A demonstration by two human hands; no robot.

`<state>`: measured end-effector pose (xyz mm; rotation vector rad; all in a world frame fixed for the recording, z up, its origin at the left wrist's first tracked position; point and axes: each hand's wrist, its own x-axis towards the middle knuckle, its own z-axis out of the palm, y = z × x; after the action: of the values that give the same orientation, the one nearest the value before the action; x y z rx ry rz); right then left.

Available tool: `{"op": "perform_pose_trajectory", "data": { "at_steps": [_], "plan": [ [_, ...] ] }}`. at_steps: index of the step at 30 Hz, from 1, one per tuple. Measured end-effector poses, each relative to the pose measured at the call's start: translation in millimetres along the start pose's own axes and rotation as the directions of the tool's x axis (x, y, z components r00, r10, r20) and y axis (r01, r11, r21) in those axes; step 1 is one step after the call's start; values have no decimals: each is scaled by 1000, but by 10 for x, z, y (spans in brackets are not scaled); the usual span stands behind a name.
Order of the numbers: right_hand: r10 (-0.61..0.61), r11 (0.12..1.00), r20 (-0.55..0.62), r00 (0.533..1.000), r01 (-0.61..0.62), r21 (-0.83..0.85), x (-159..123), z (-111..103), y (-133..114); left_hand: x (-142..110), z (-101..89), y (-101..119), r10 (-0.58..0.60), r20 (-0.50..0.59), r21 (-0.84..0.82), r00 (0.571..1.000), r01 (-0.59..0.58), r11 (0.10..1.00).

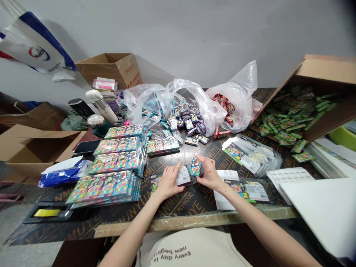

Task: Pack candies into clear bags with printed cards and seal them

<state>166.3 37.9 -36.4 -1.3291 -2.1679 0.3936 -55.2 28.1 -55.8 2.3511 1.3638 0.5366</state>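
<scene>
My left hand point(169, 182) lies over a clear plastic pouch with a printed card point(183, 177) flat on the table; its forefinger and thumb are spread apart. Between the thumb and fingers of my right hand point(208, 173) is a small blue printed box point(195, 166), held at the right end of that pouch. Just beyond my hands lie loose purple boxes point(191, 124) and a low stack of filled packs point(162, 146). More flat pouches point(247, 190) lie under and beside my right forearm, on white paper point(222, 202).
Stacked filled packs point(108, 187) stand left, near a tape dispenser point(48, 212) and phone point(86, 147). Behind are plastic bags, one with red boxes point(224, 105). On the right, a tipped carton point(328, 72) spills green boxes point(289, 122) near fanned pouches point(250, 157).
</scene>
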Motion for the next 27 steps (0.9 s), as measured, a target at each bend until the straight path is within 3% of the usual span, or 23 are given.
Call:
{"op": "perform_pose_trajectory", "data": {
  "at_steps": [6, 12, 17, 21, 25, 27],
  "plan": [
    [-70, 995, 165, 984, 57, 82, -131, 1, 27, -85, -38, 56, 16, -23, -74, 1000, -18, 997],
    [-125, 977, 313, 941, 62, 205, -148, 20, 142, -101, -20, 74, 29, 34, -99, 999, -26, 995],
    [6, 973, 171, 985, -45, 224, -224, 63, 85, -107, -12, 30, -14, -15, -87, 1000, 12, 996],
    [-55, 959, 206, 977, -6, 284, -159, 124, 10, -102, 5, 10, -25, -22, -85, 999, 23, 996],
    [123, 991, -45, 991, -121, 58, 331, 184, 301, -108, 76, -1, -7, 1, -64, 1000, 7, 998],
    [185, 979, -75, 980, -190, -72, 648, 214, 524, -115, 112, -6, 3, 13, -48, 1000, -2, 999]
  ]
}}
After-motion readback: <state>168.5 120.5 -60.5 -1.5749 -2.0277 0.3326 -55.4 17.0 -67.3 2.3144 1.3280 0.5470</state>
